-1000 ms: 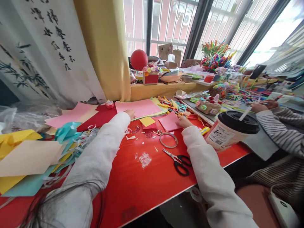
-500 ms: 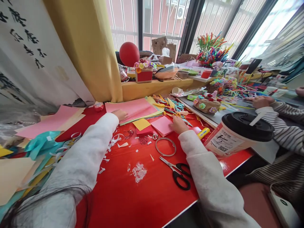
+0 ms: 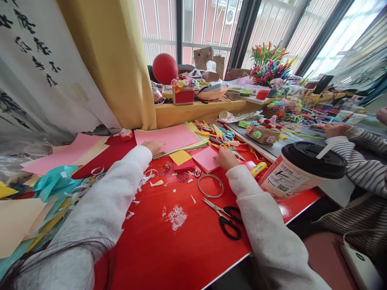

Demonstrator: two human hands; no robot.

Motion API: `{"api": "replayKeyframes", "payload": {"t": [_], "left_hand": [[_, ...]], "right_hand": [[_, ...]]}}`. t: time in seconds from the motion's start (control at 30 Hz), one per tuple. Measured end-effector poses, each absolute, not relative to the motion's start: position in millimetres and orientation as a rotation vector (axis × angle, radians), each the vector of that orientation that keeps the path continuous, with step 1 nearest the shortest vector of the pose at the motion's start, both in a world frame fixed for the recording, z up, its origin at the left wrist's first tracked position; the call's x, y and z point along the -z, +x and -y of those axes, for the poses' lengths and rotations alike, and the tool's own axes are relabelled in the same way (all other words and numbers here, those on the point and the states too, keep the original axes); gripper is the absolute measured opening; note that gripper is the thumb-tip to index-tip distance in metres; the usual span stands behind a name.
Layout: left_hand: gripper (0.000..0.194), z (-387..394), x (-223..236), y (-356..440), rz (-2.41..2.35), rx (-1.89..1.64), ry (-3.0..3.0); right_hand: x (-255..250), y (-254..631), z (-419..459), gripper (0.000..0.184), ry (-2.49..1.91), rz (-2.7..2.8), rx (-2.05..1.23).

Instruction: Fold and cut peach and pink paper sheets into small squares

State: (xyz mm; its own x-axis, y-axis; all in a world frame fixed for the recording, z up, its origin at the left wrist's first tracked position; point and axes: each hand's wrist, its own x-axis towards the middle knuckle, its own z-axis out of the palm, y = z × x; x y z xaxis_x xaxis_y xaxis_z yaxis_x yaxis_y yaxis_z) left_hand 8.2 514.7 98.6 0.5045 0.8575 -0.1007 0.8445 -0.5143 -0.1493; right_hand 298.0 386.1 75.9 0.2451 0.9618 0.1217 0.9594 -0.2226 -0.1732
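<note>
My left hand [image 3: 153, 147] lies palm down with fingers stretched over the near edge of a large pink paper sheet [image 3: 169, 135], which rests on other coloured sheets. At the right edge of a small pink paper square [image 3: 205, 158], my right hand [image 3: 226, 158] has its fingers closed, with thumb and fingertips at the paper. A yellow paper square [image 3: 180, 157] and red squares [image 3: 185, 166] lie left of it. Nearer to me are a coil of wire [image 3: 223, 186] and black-handled scissors [image 3: 225, 217], blades partly apart, close to my right sleeve.
A lidded drink cup [image 3: 302, 173] with a straw stands right of my forearm, beside a yellow glue stick [image 3: 258, 169]. White scraps [image 3: 177, 217] lie on the red table [image 3: 169, 257]. A woven basket [image 3: 263, 133] stands behind. Another person's hand [image 3: 336, 129] is at the right.
Both hands stay almost where they were, with only a very slight shift of the right hand at the small pink square. The view has tilted a little.
</note>
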Motion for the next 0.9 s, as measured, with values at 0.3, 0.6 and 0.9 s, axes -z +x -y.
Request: {"api": "replayKeyframes", "payload": {"t": [0.3, 0.6, 0.9], "left_hand": [[0.035, -515.0, -100.8, 8.1, 1.542, -0.268, -2.631], [0.032, -490.6, -114.9, 25.6, 1.631, -0.173, -2.445], [0.045, -364.8, -212.5, 50.7, 1.52, 0.29, -2.178]], "right_hand": [[-75.8, 299.1, -385.7, 0.039, -2.259, 1.779, -0.07], [-78.9, 296.4, -383.4, 0.045, -2.034, 1.68, -0.204], [-130.1, 249.5, -348.0, 0.047, -1.433, 1.63, -0.721]]}}
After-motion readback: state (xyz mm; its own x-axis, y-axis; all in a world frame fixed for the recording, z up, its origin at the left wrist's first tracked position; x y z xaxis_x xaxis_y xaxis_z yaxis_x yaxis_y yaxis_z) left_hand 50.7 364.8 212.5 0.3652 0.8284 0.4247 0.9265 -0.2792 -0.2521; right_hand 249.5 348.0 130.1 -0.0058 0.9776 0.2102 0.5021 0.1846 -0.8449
